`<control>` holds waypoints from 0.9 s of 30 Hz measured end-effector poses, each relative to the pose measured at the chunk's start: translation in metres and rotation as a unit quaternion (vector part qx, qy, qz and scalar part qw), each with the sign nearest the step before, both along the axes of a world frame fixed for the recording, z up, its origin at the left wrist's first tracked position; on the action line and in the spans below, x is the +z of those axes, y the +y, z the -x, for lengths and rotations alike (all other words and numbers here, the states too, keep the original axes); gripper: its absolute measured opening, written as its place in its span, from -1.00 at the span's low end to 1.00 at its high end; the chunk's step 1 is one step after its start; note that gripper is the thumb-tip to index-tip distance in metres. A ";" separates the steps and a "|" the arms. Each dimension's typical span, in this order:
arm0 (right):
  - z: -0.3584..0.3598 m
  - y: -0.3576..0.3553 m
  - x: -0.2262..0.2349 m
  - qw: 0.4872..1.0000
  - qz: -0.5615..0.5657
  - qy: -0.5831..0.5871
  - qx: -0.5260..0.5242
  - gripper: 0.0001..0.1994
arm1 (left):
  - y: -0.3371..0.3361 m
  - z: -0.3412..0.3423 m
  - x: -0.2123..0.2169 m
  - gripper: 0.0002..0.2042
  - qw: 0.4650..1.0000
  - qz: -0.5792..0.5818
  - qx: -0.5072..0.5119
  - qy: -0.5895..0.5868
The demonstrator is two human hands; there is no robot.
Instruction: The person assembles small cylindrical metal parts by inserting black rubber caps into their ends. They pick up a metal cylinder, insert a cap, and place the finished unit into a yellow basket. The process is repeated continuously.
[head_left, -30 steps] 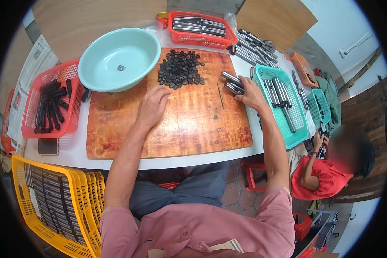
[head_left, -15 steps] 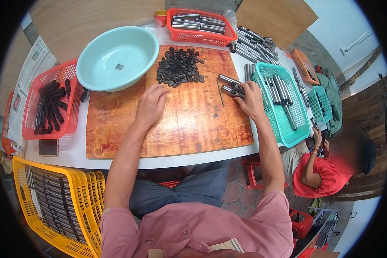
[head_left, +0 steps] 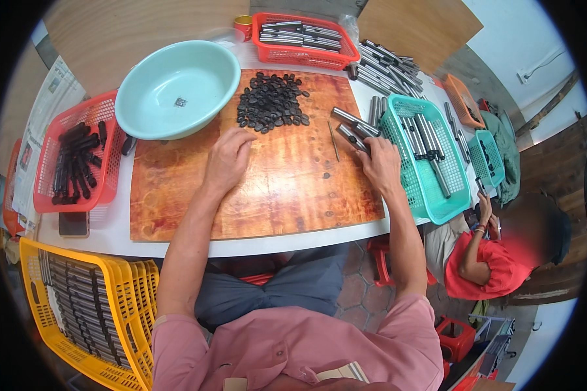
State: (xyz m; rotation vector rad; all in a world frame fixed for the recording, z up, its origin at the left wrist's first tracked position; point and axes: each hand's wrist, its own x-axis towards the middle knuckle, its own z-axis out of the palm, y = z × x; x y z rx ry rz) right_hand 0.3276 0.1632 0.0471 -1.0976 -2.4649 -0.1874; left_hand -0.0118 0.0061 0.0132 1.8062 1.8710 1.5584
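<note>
At the near edge of a pile of small black oval pieces (head_left: 270, 103), my left hand (head_left: 227, 158) rests on the wooden board (head_left: 274, 195). Its fingers are curled together, and whatever may be in them is hidden. On the board's right side my right hand (head_left: 383, 163) closes its thumb and fingers on the near end of a metal tube (head_left: 353, 137) with a dark hole near its far end. A second metal tube (head_left: 352, 120) lies just beyond. To their left lies a thin metal rod (head_left: 333, 141).
Beside my right hand is a green basket (head_left: 447, 212) of tubes. A pale blue basin (head_left: 176, 72) and a red basket (head_left: 42, 186) of black parts stand left. At the back are a red basket (head_left: 306, 57) and loose tubes (head_left: 391, 68). A person in red (head_left: 486, 270) sits at right.
My right hand has drawn slightly down and right, uncovering more of the two tubes. The held tube is turned a little. The thin rod has shifted slightly. My left hand stays in place.
</note>
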 end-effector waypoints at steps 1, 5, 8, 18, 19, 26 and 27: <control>0.004 -0.005 0.003 0.999 0.011 0.034 0.003 -0.71 | 0.000 0.000 0.001 -0.87 1.000 -0.006 -0.002 -0.002; 0.054 -0.026 0.015 0.962 0.212 0.169 -0.021 -0.71 | -0.002 0.003 0.000 -0.87 1.000 0.004 -0.004 0.002; 0.095 -0.052 0.028 0.881 0.383 0.276 -0.015 -0.71 | -0.001 0.000 0.007 -0.80 0.994 0.046 -0.013 -0.095; 0.188 -0.044 -0.008 0.843 0.382 0.370 0.076 -0.68 | 0.045 -0.009 0.015 -0.64 0.809 0.074 -0.197 -0.548; 0.191 -0.045 -0.010 0.845 0.374 0.373 0.081 -0.68 | 0.047 -0.008 0.012 -0.66 0.785 0.071 -0.207 -0.580; 0.195 -0.052 -0.031 0.849 0.379 0.356 0.089 -0.62 | 0.050 0.001 -0.010 -0.69 0.751 0.087 -0.228 -0.613; 0.196 -0.053 -0.032 0.851 0.375 0.355 0.101 -0.62 | 0.049 0.001 -0.013 -0.70 0.750 0.084 -0.219 -0.618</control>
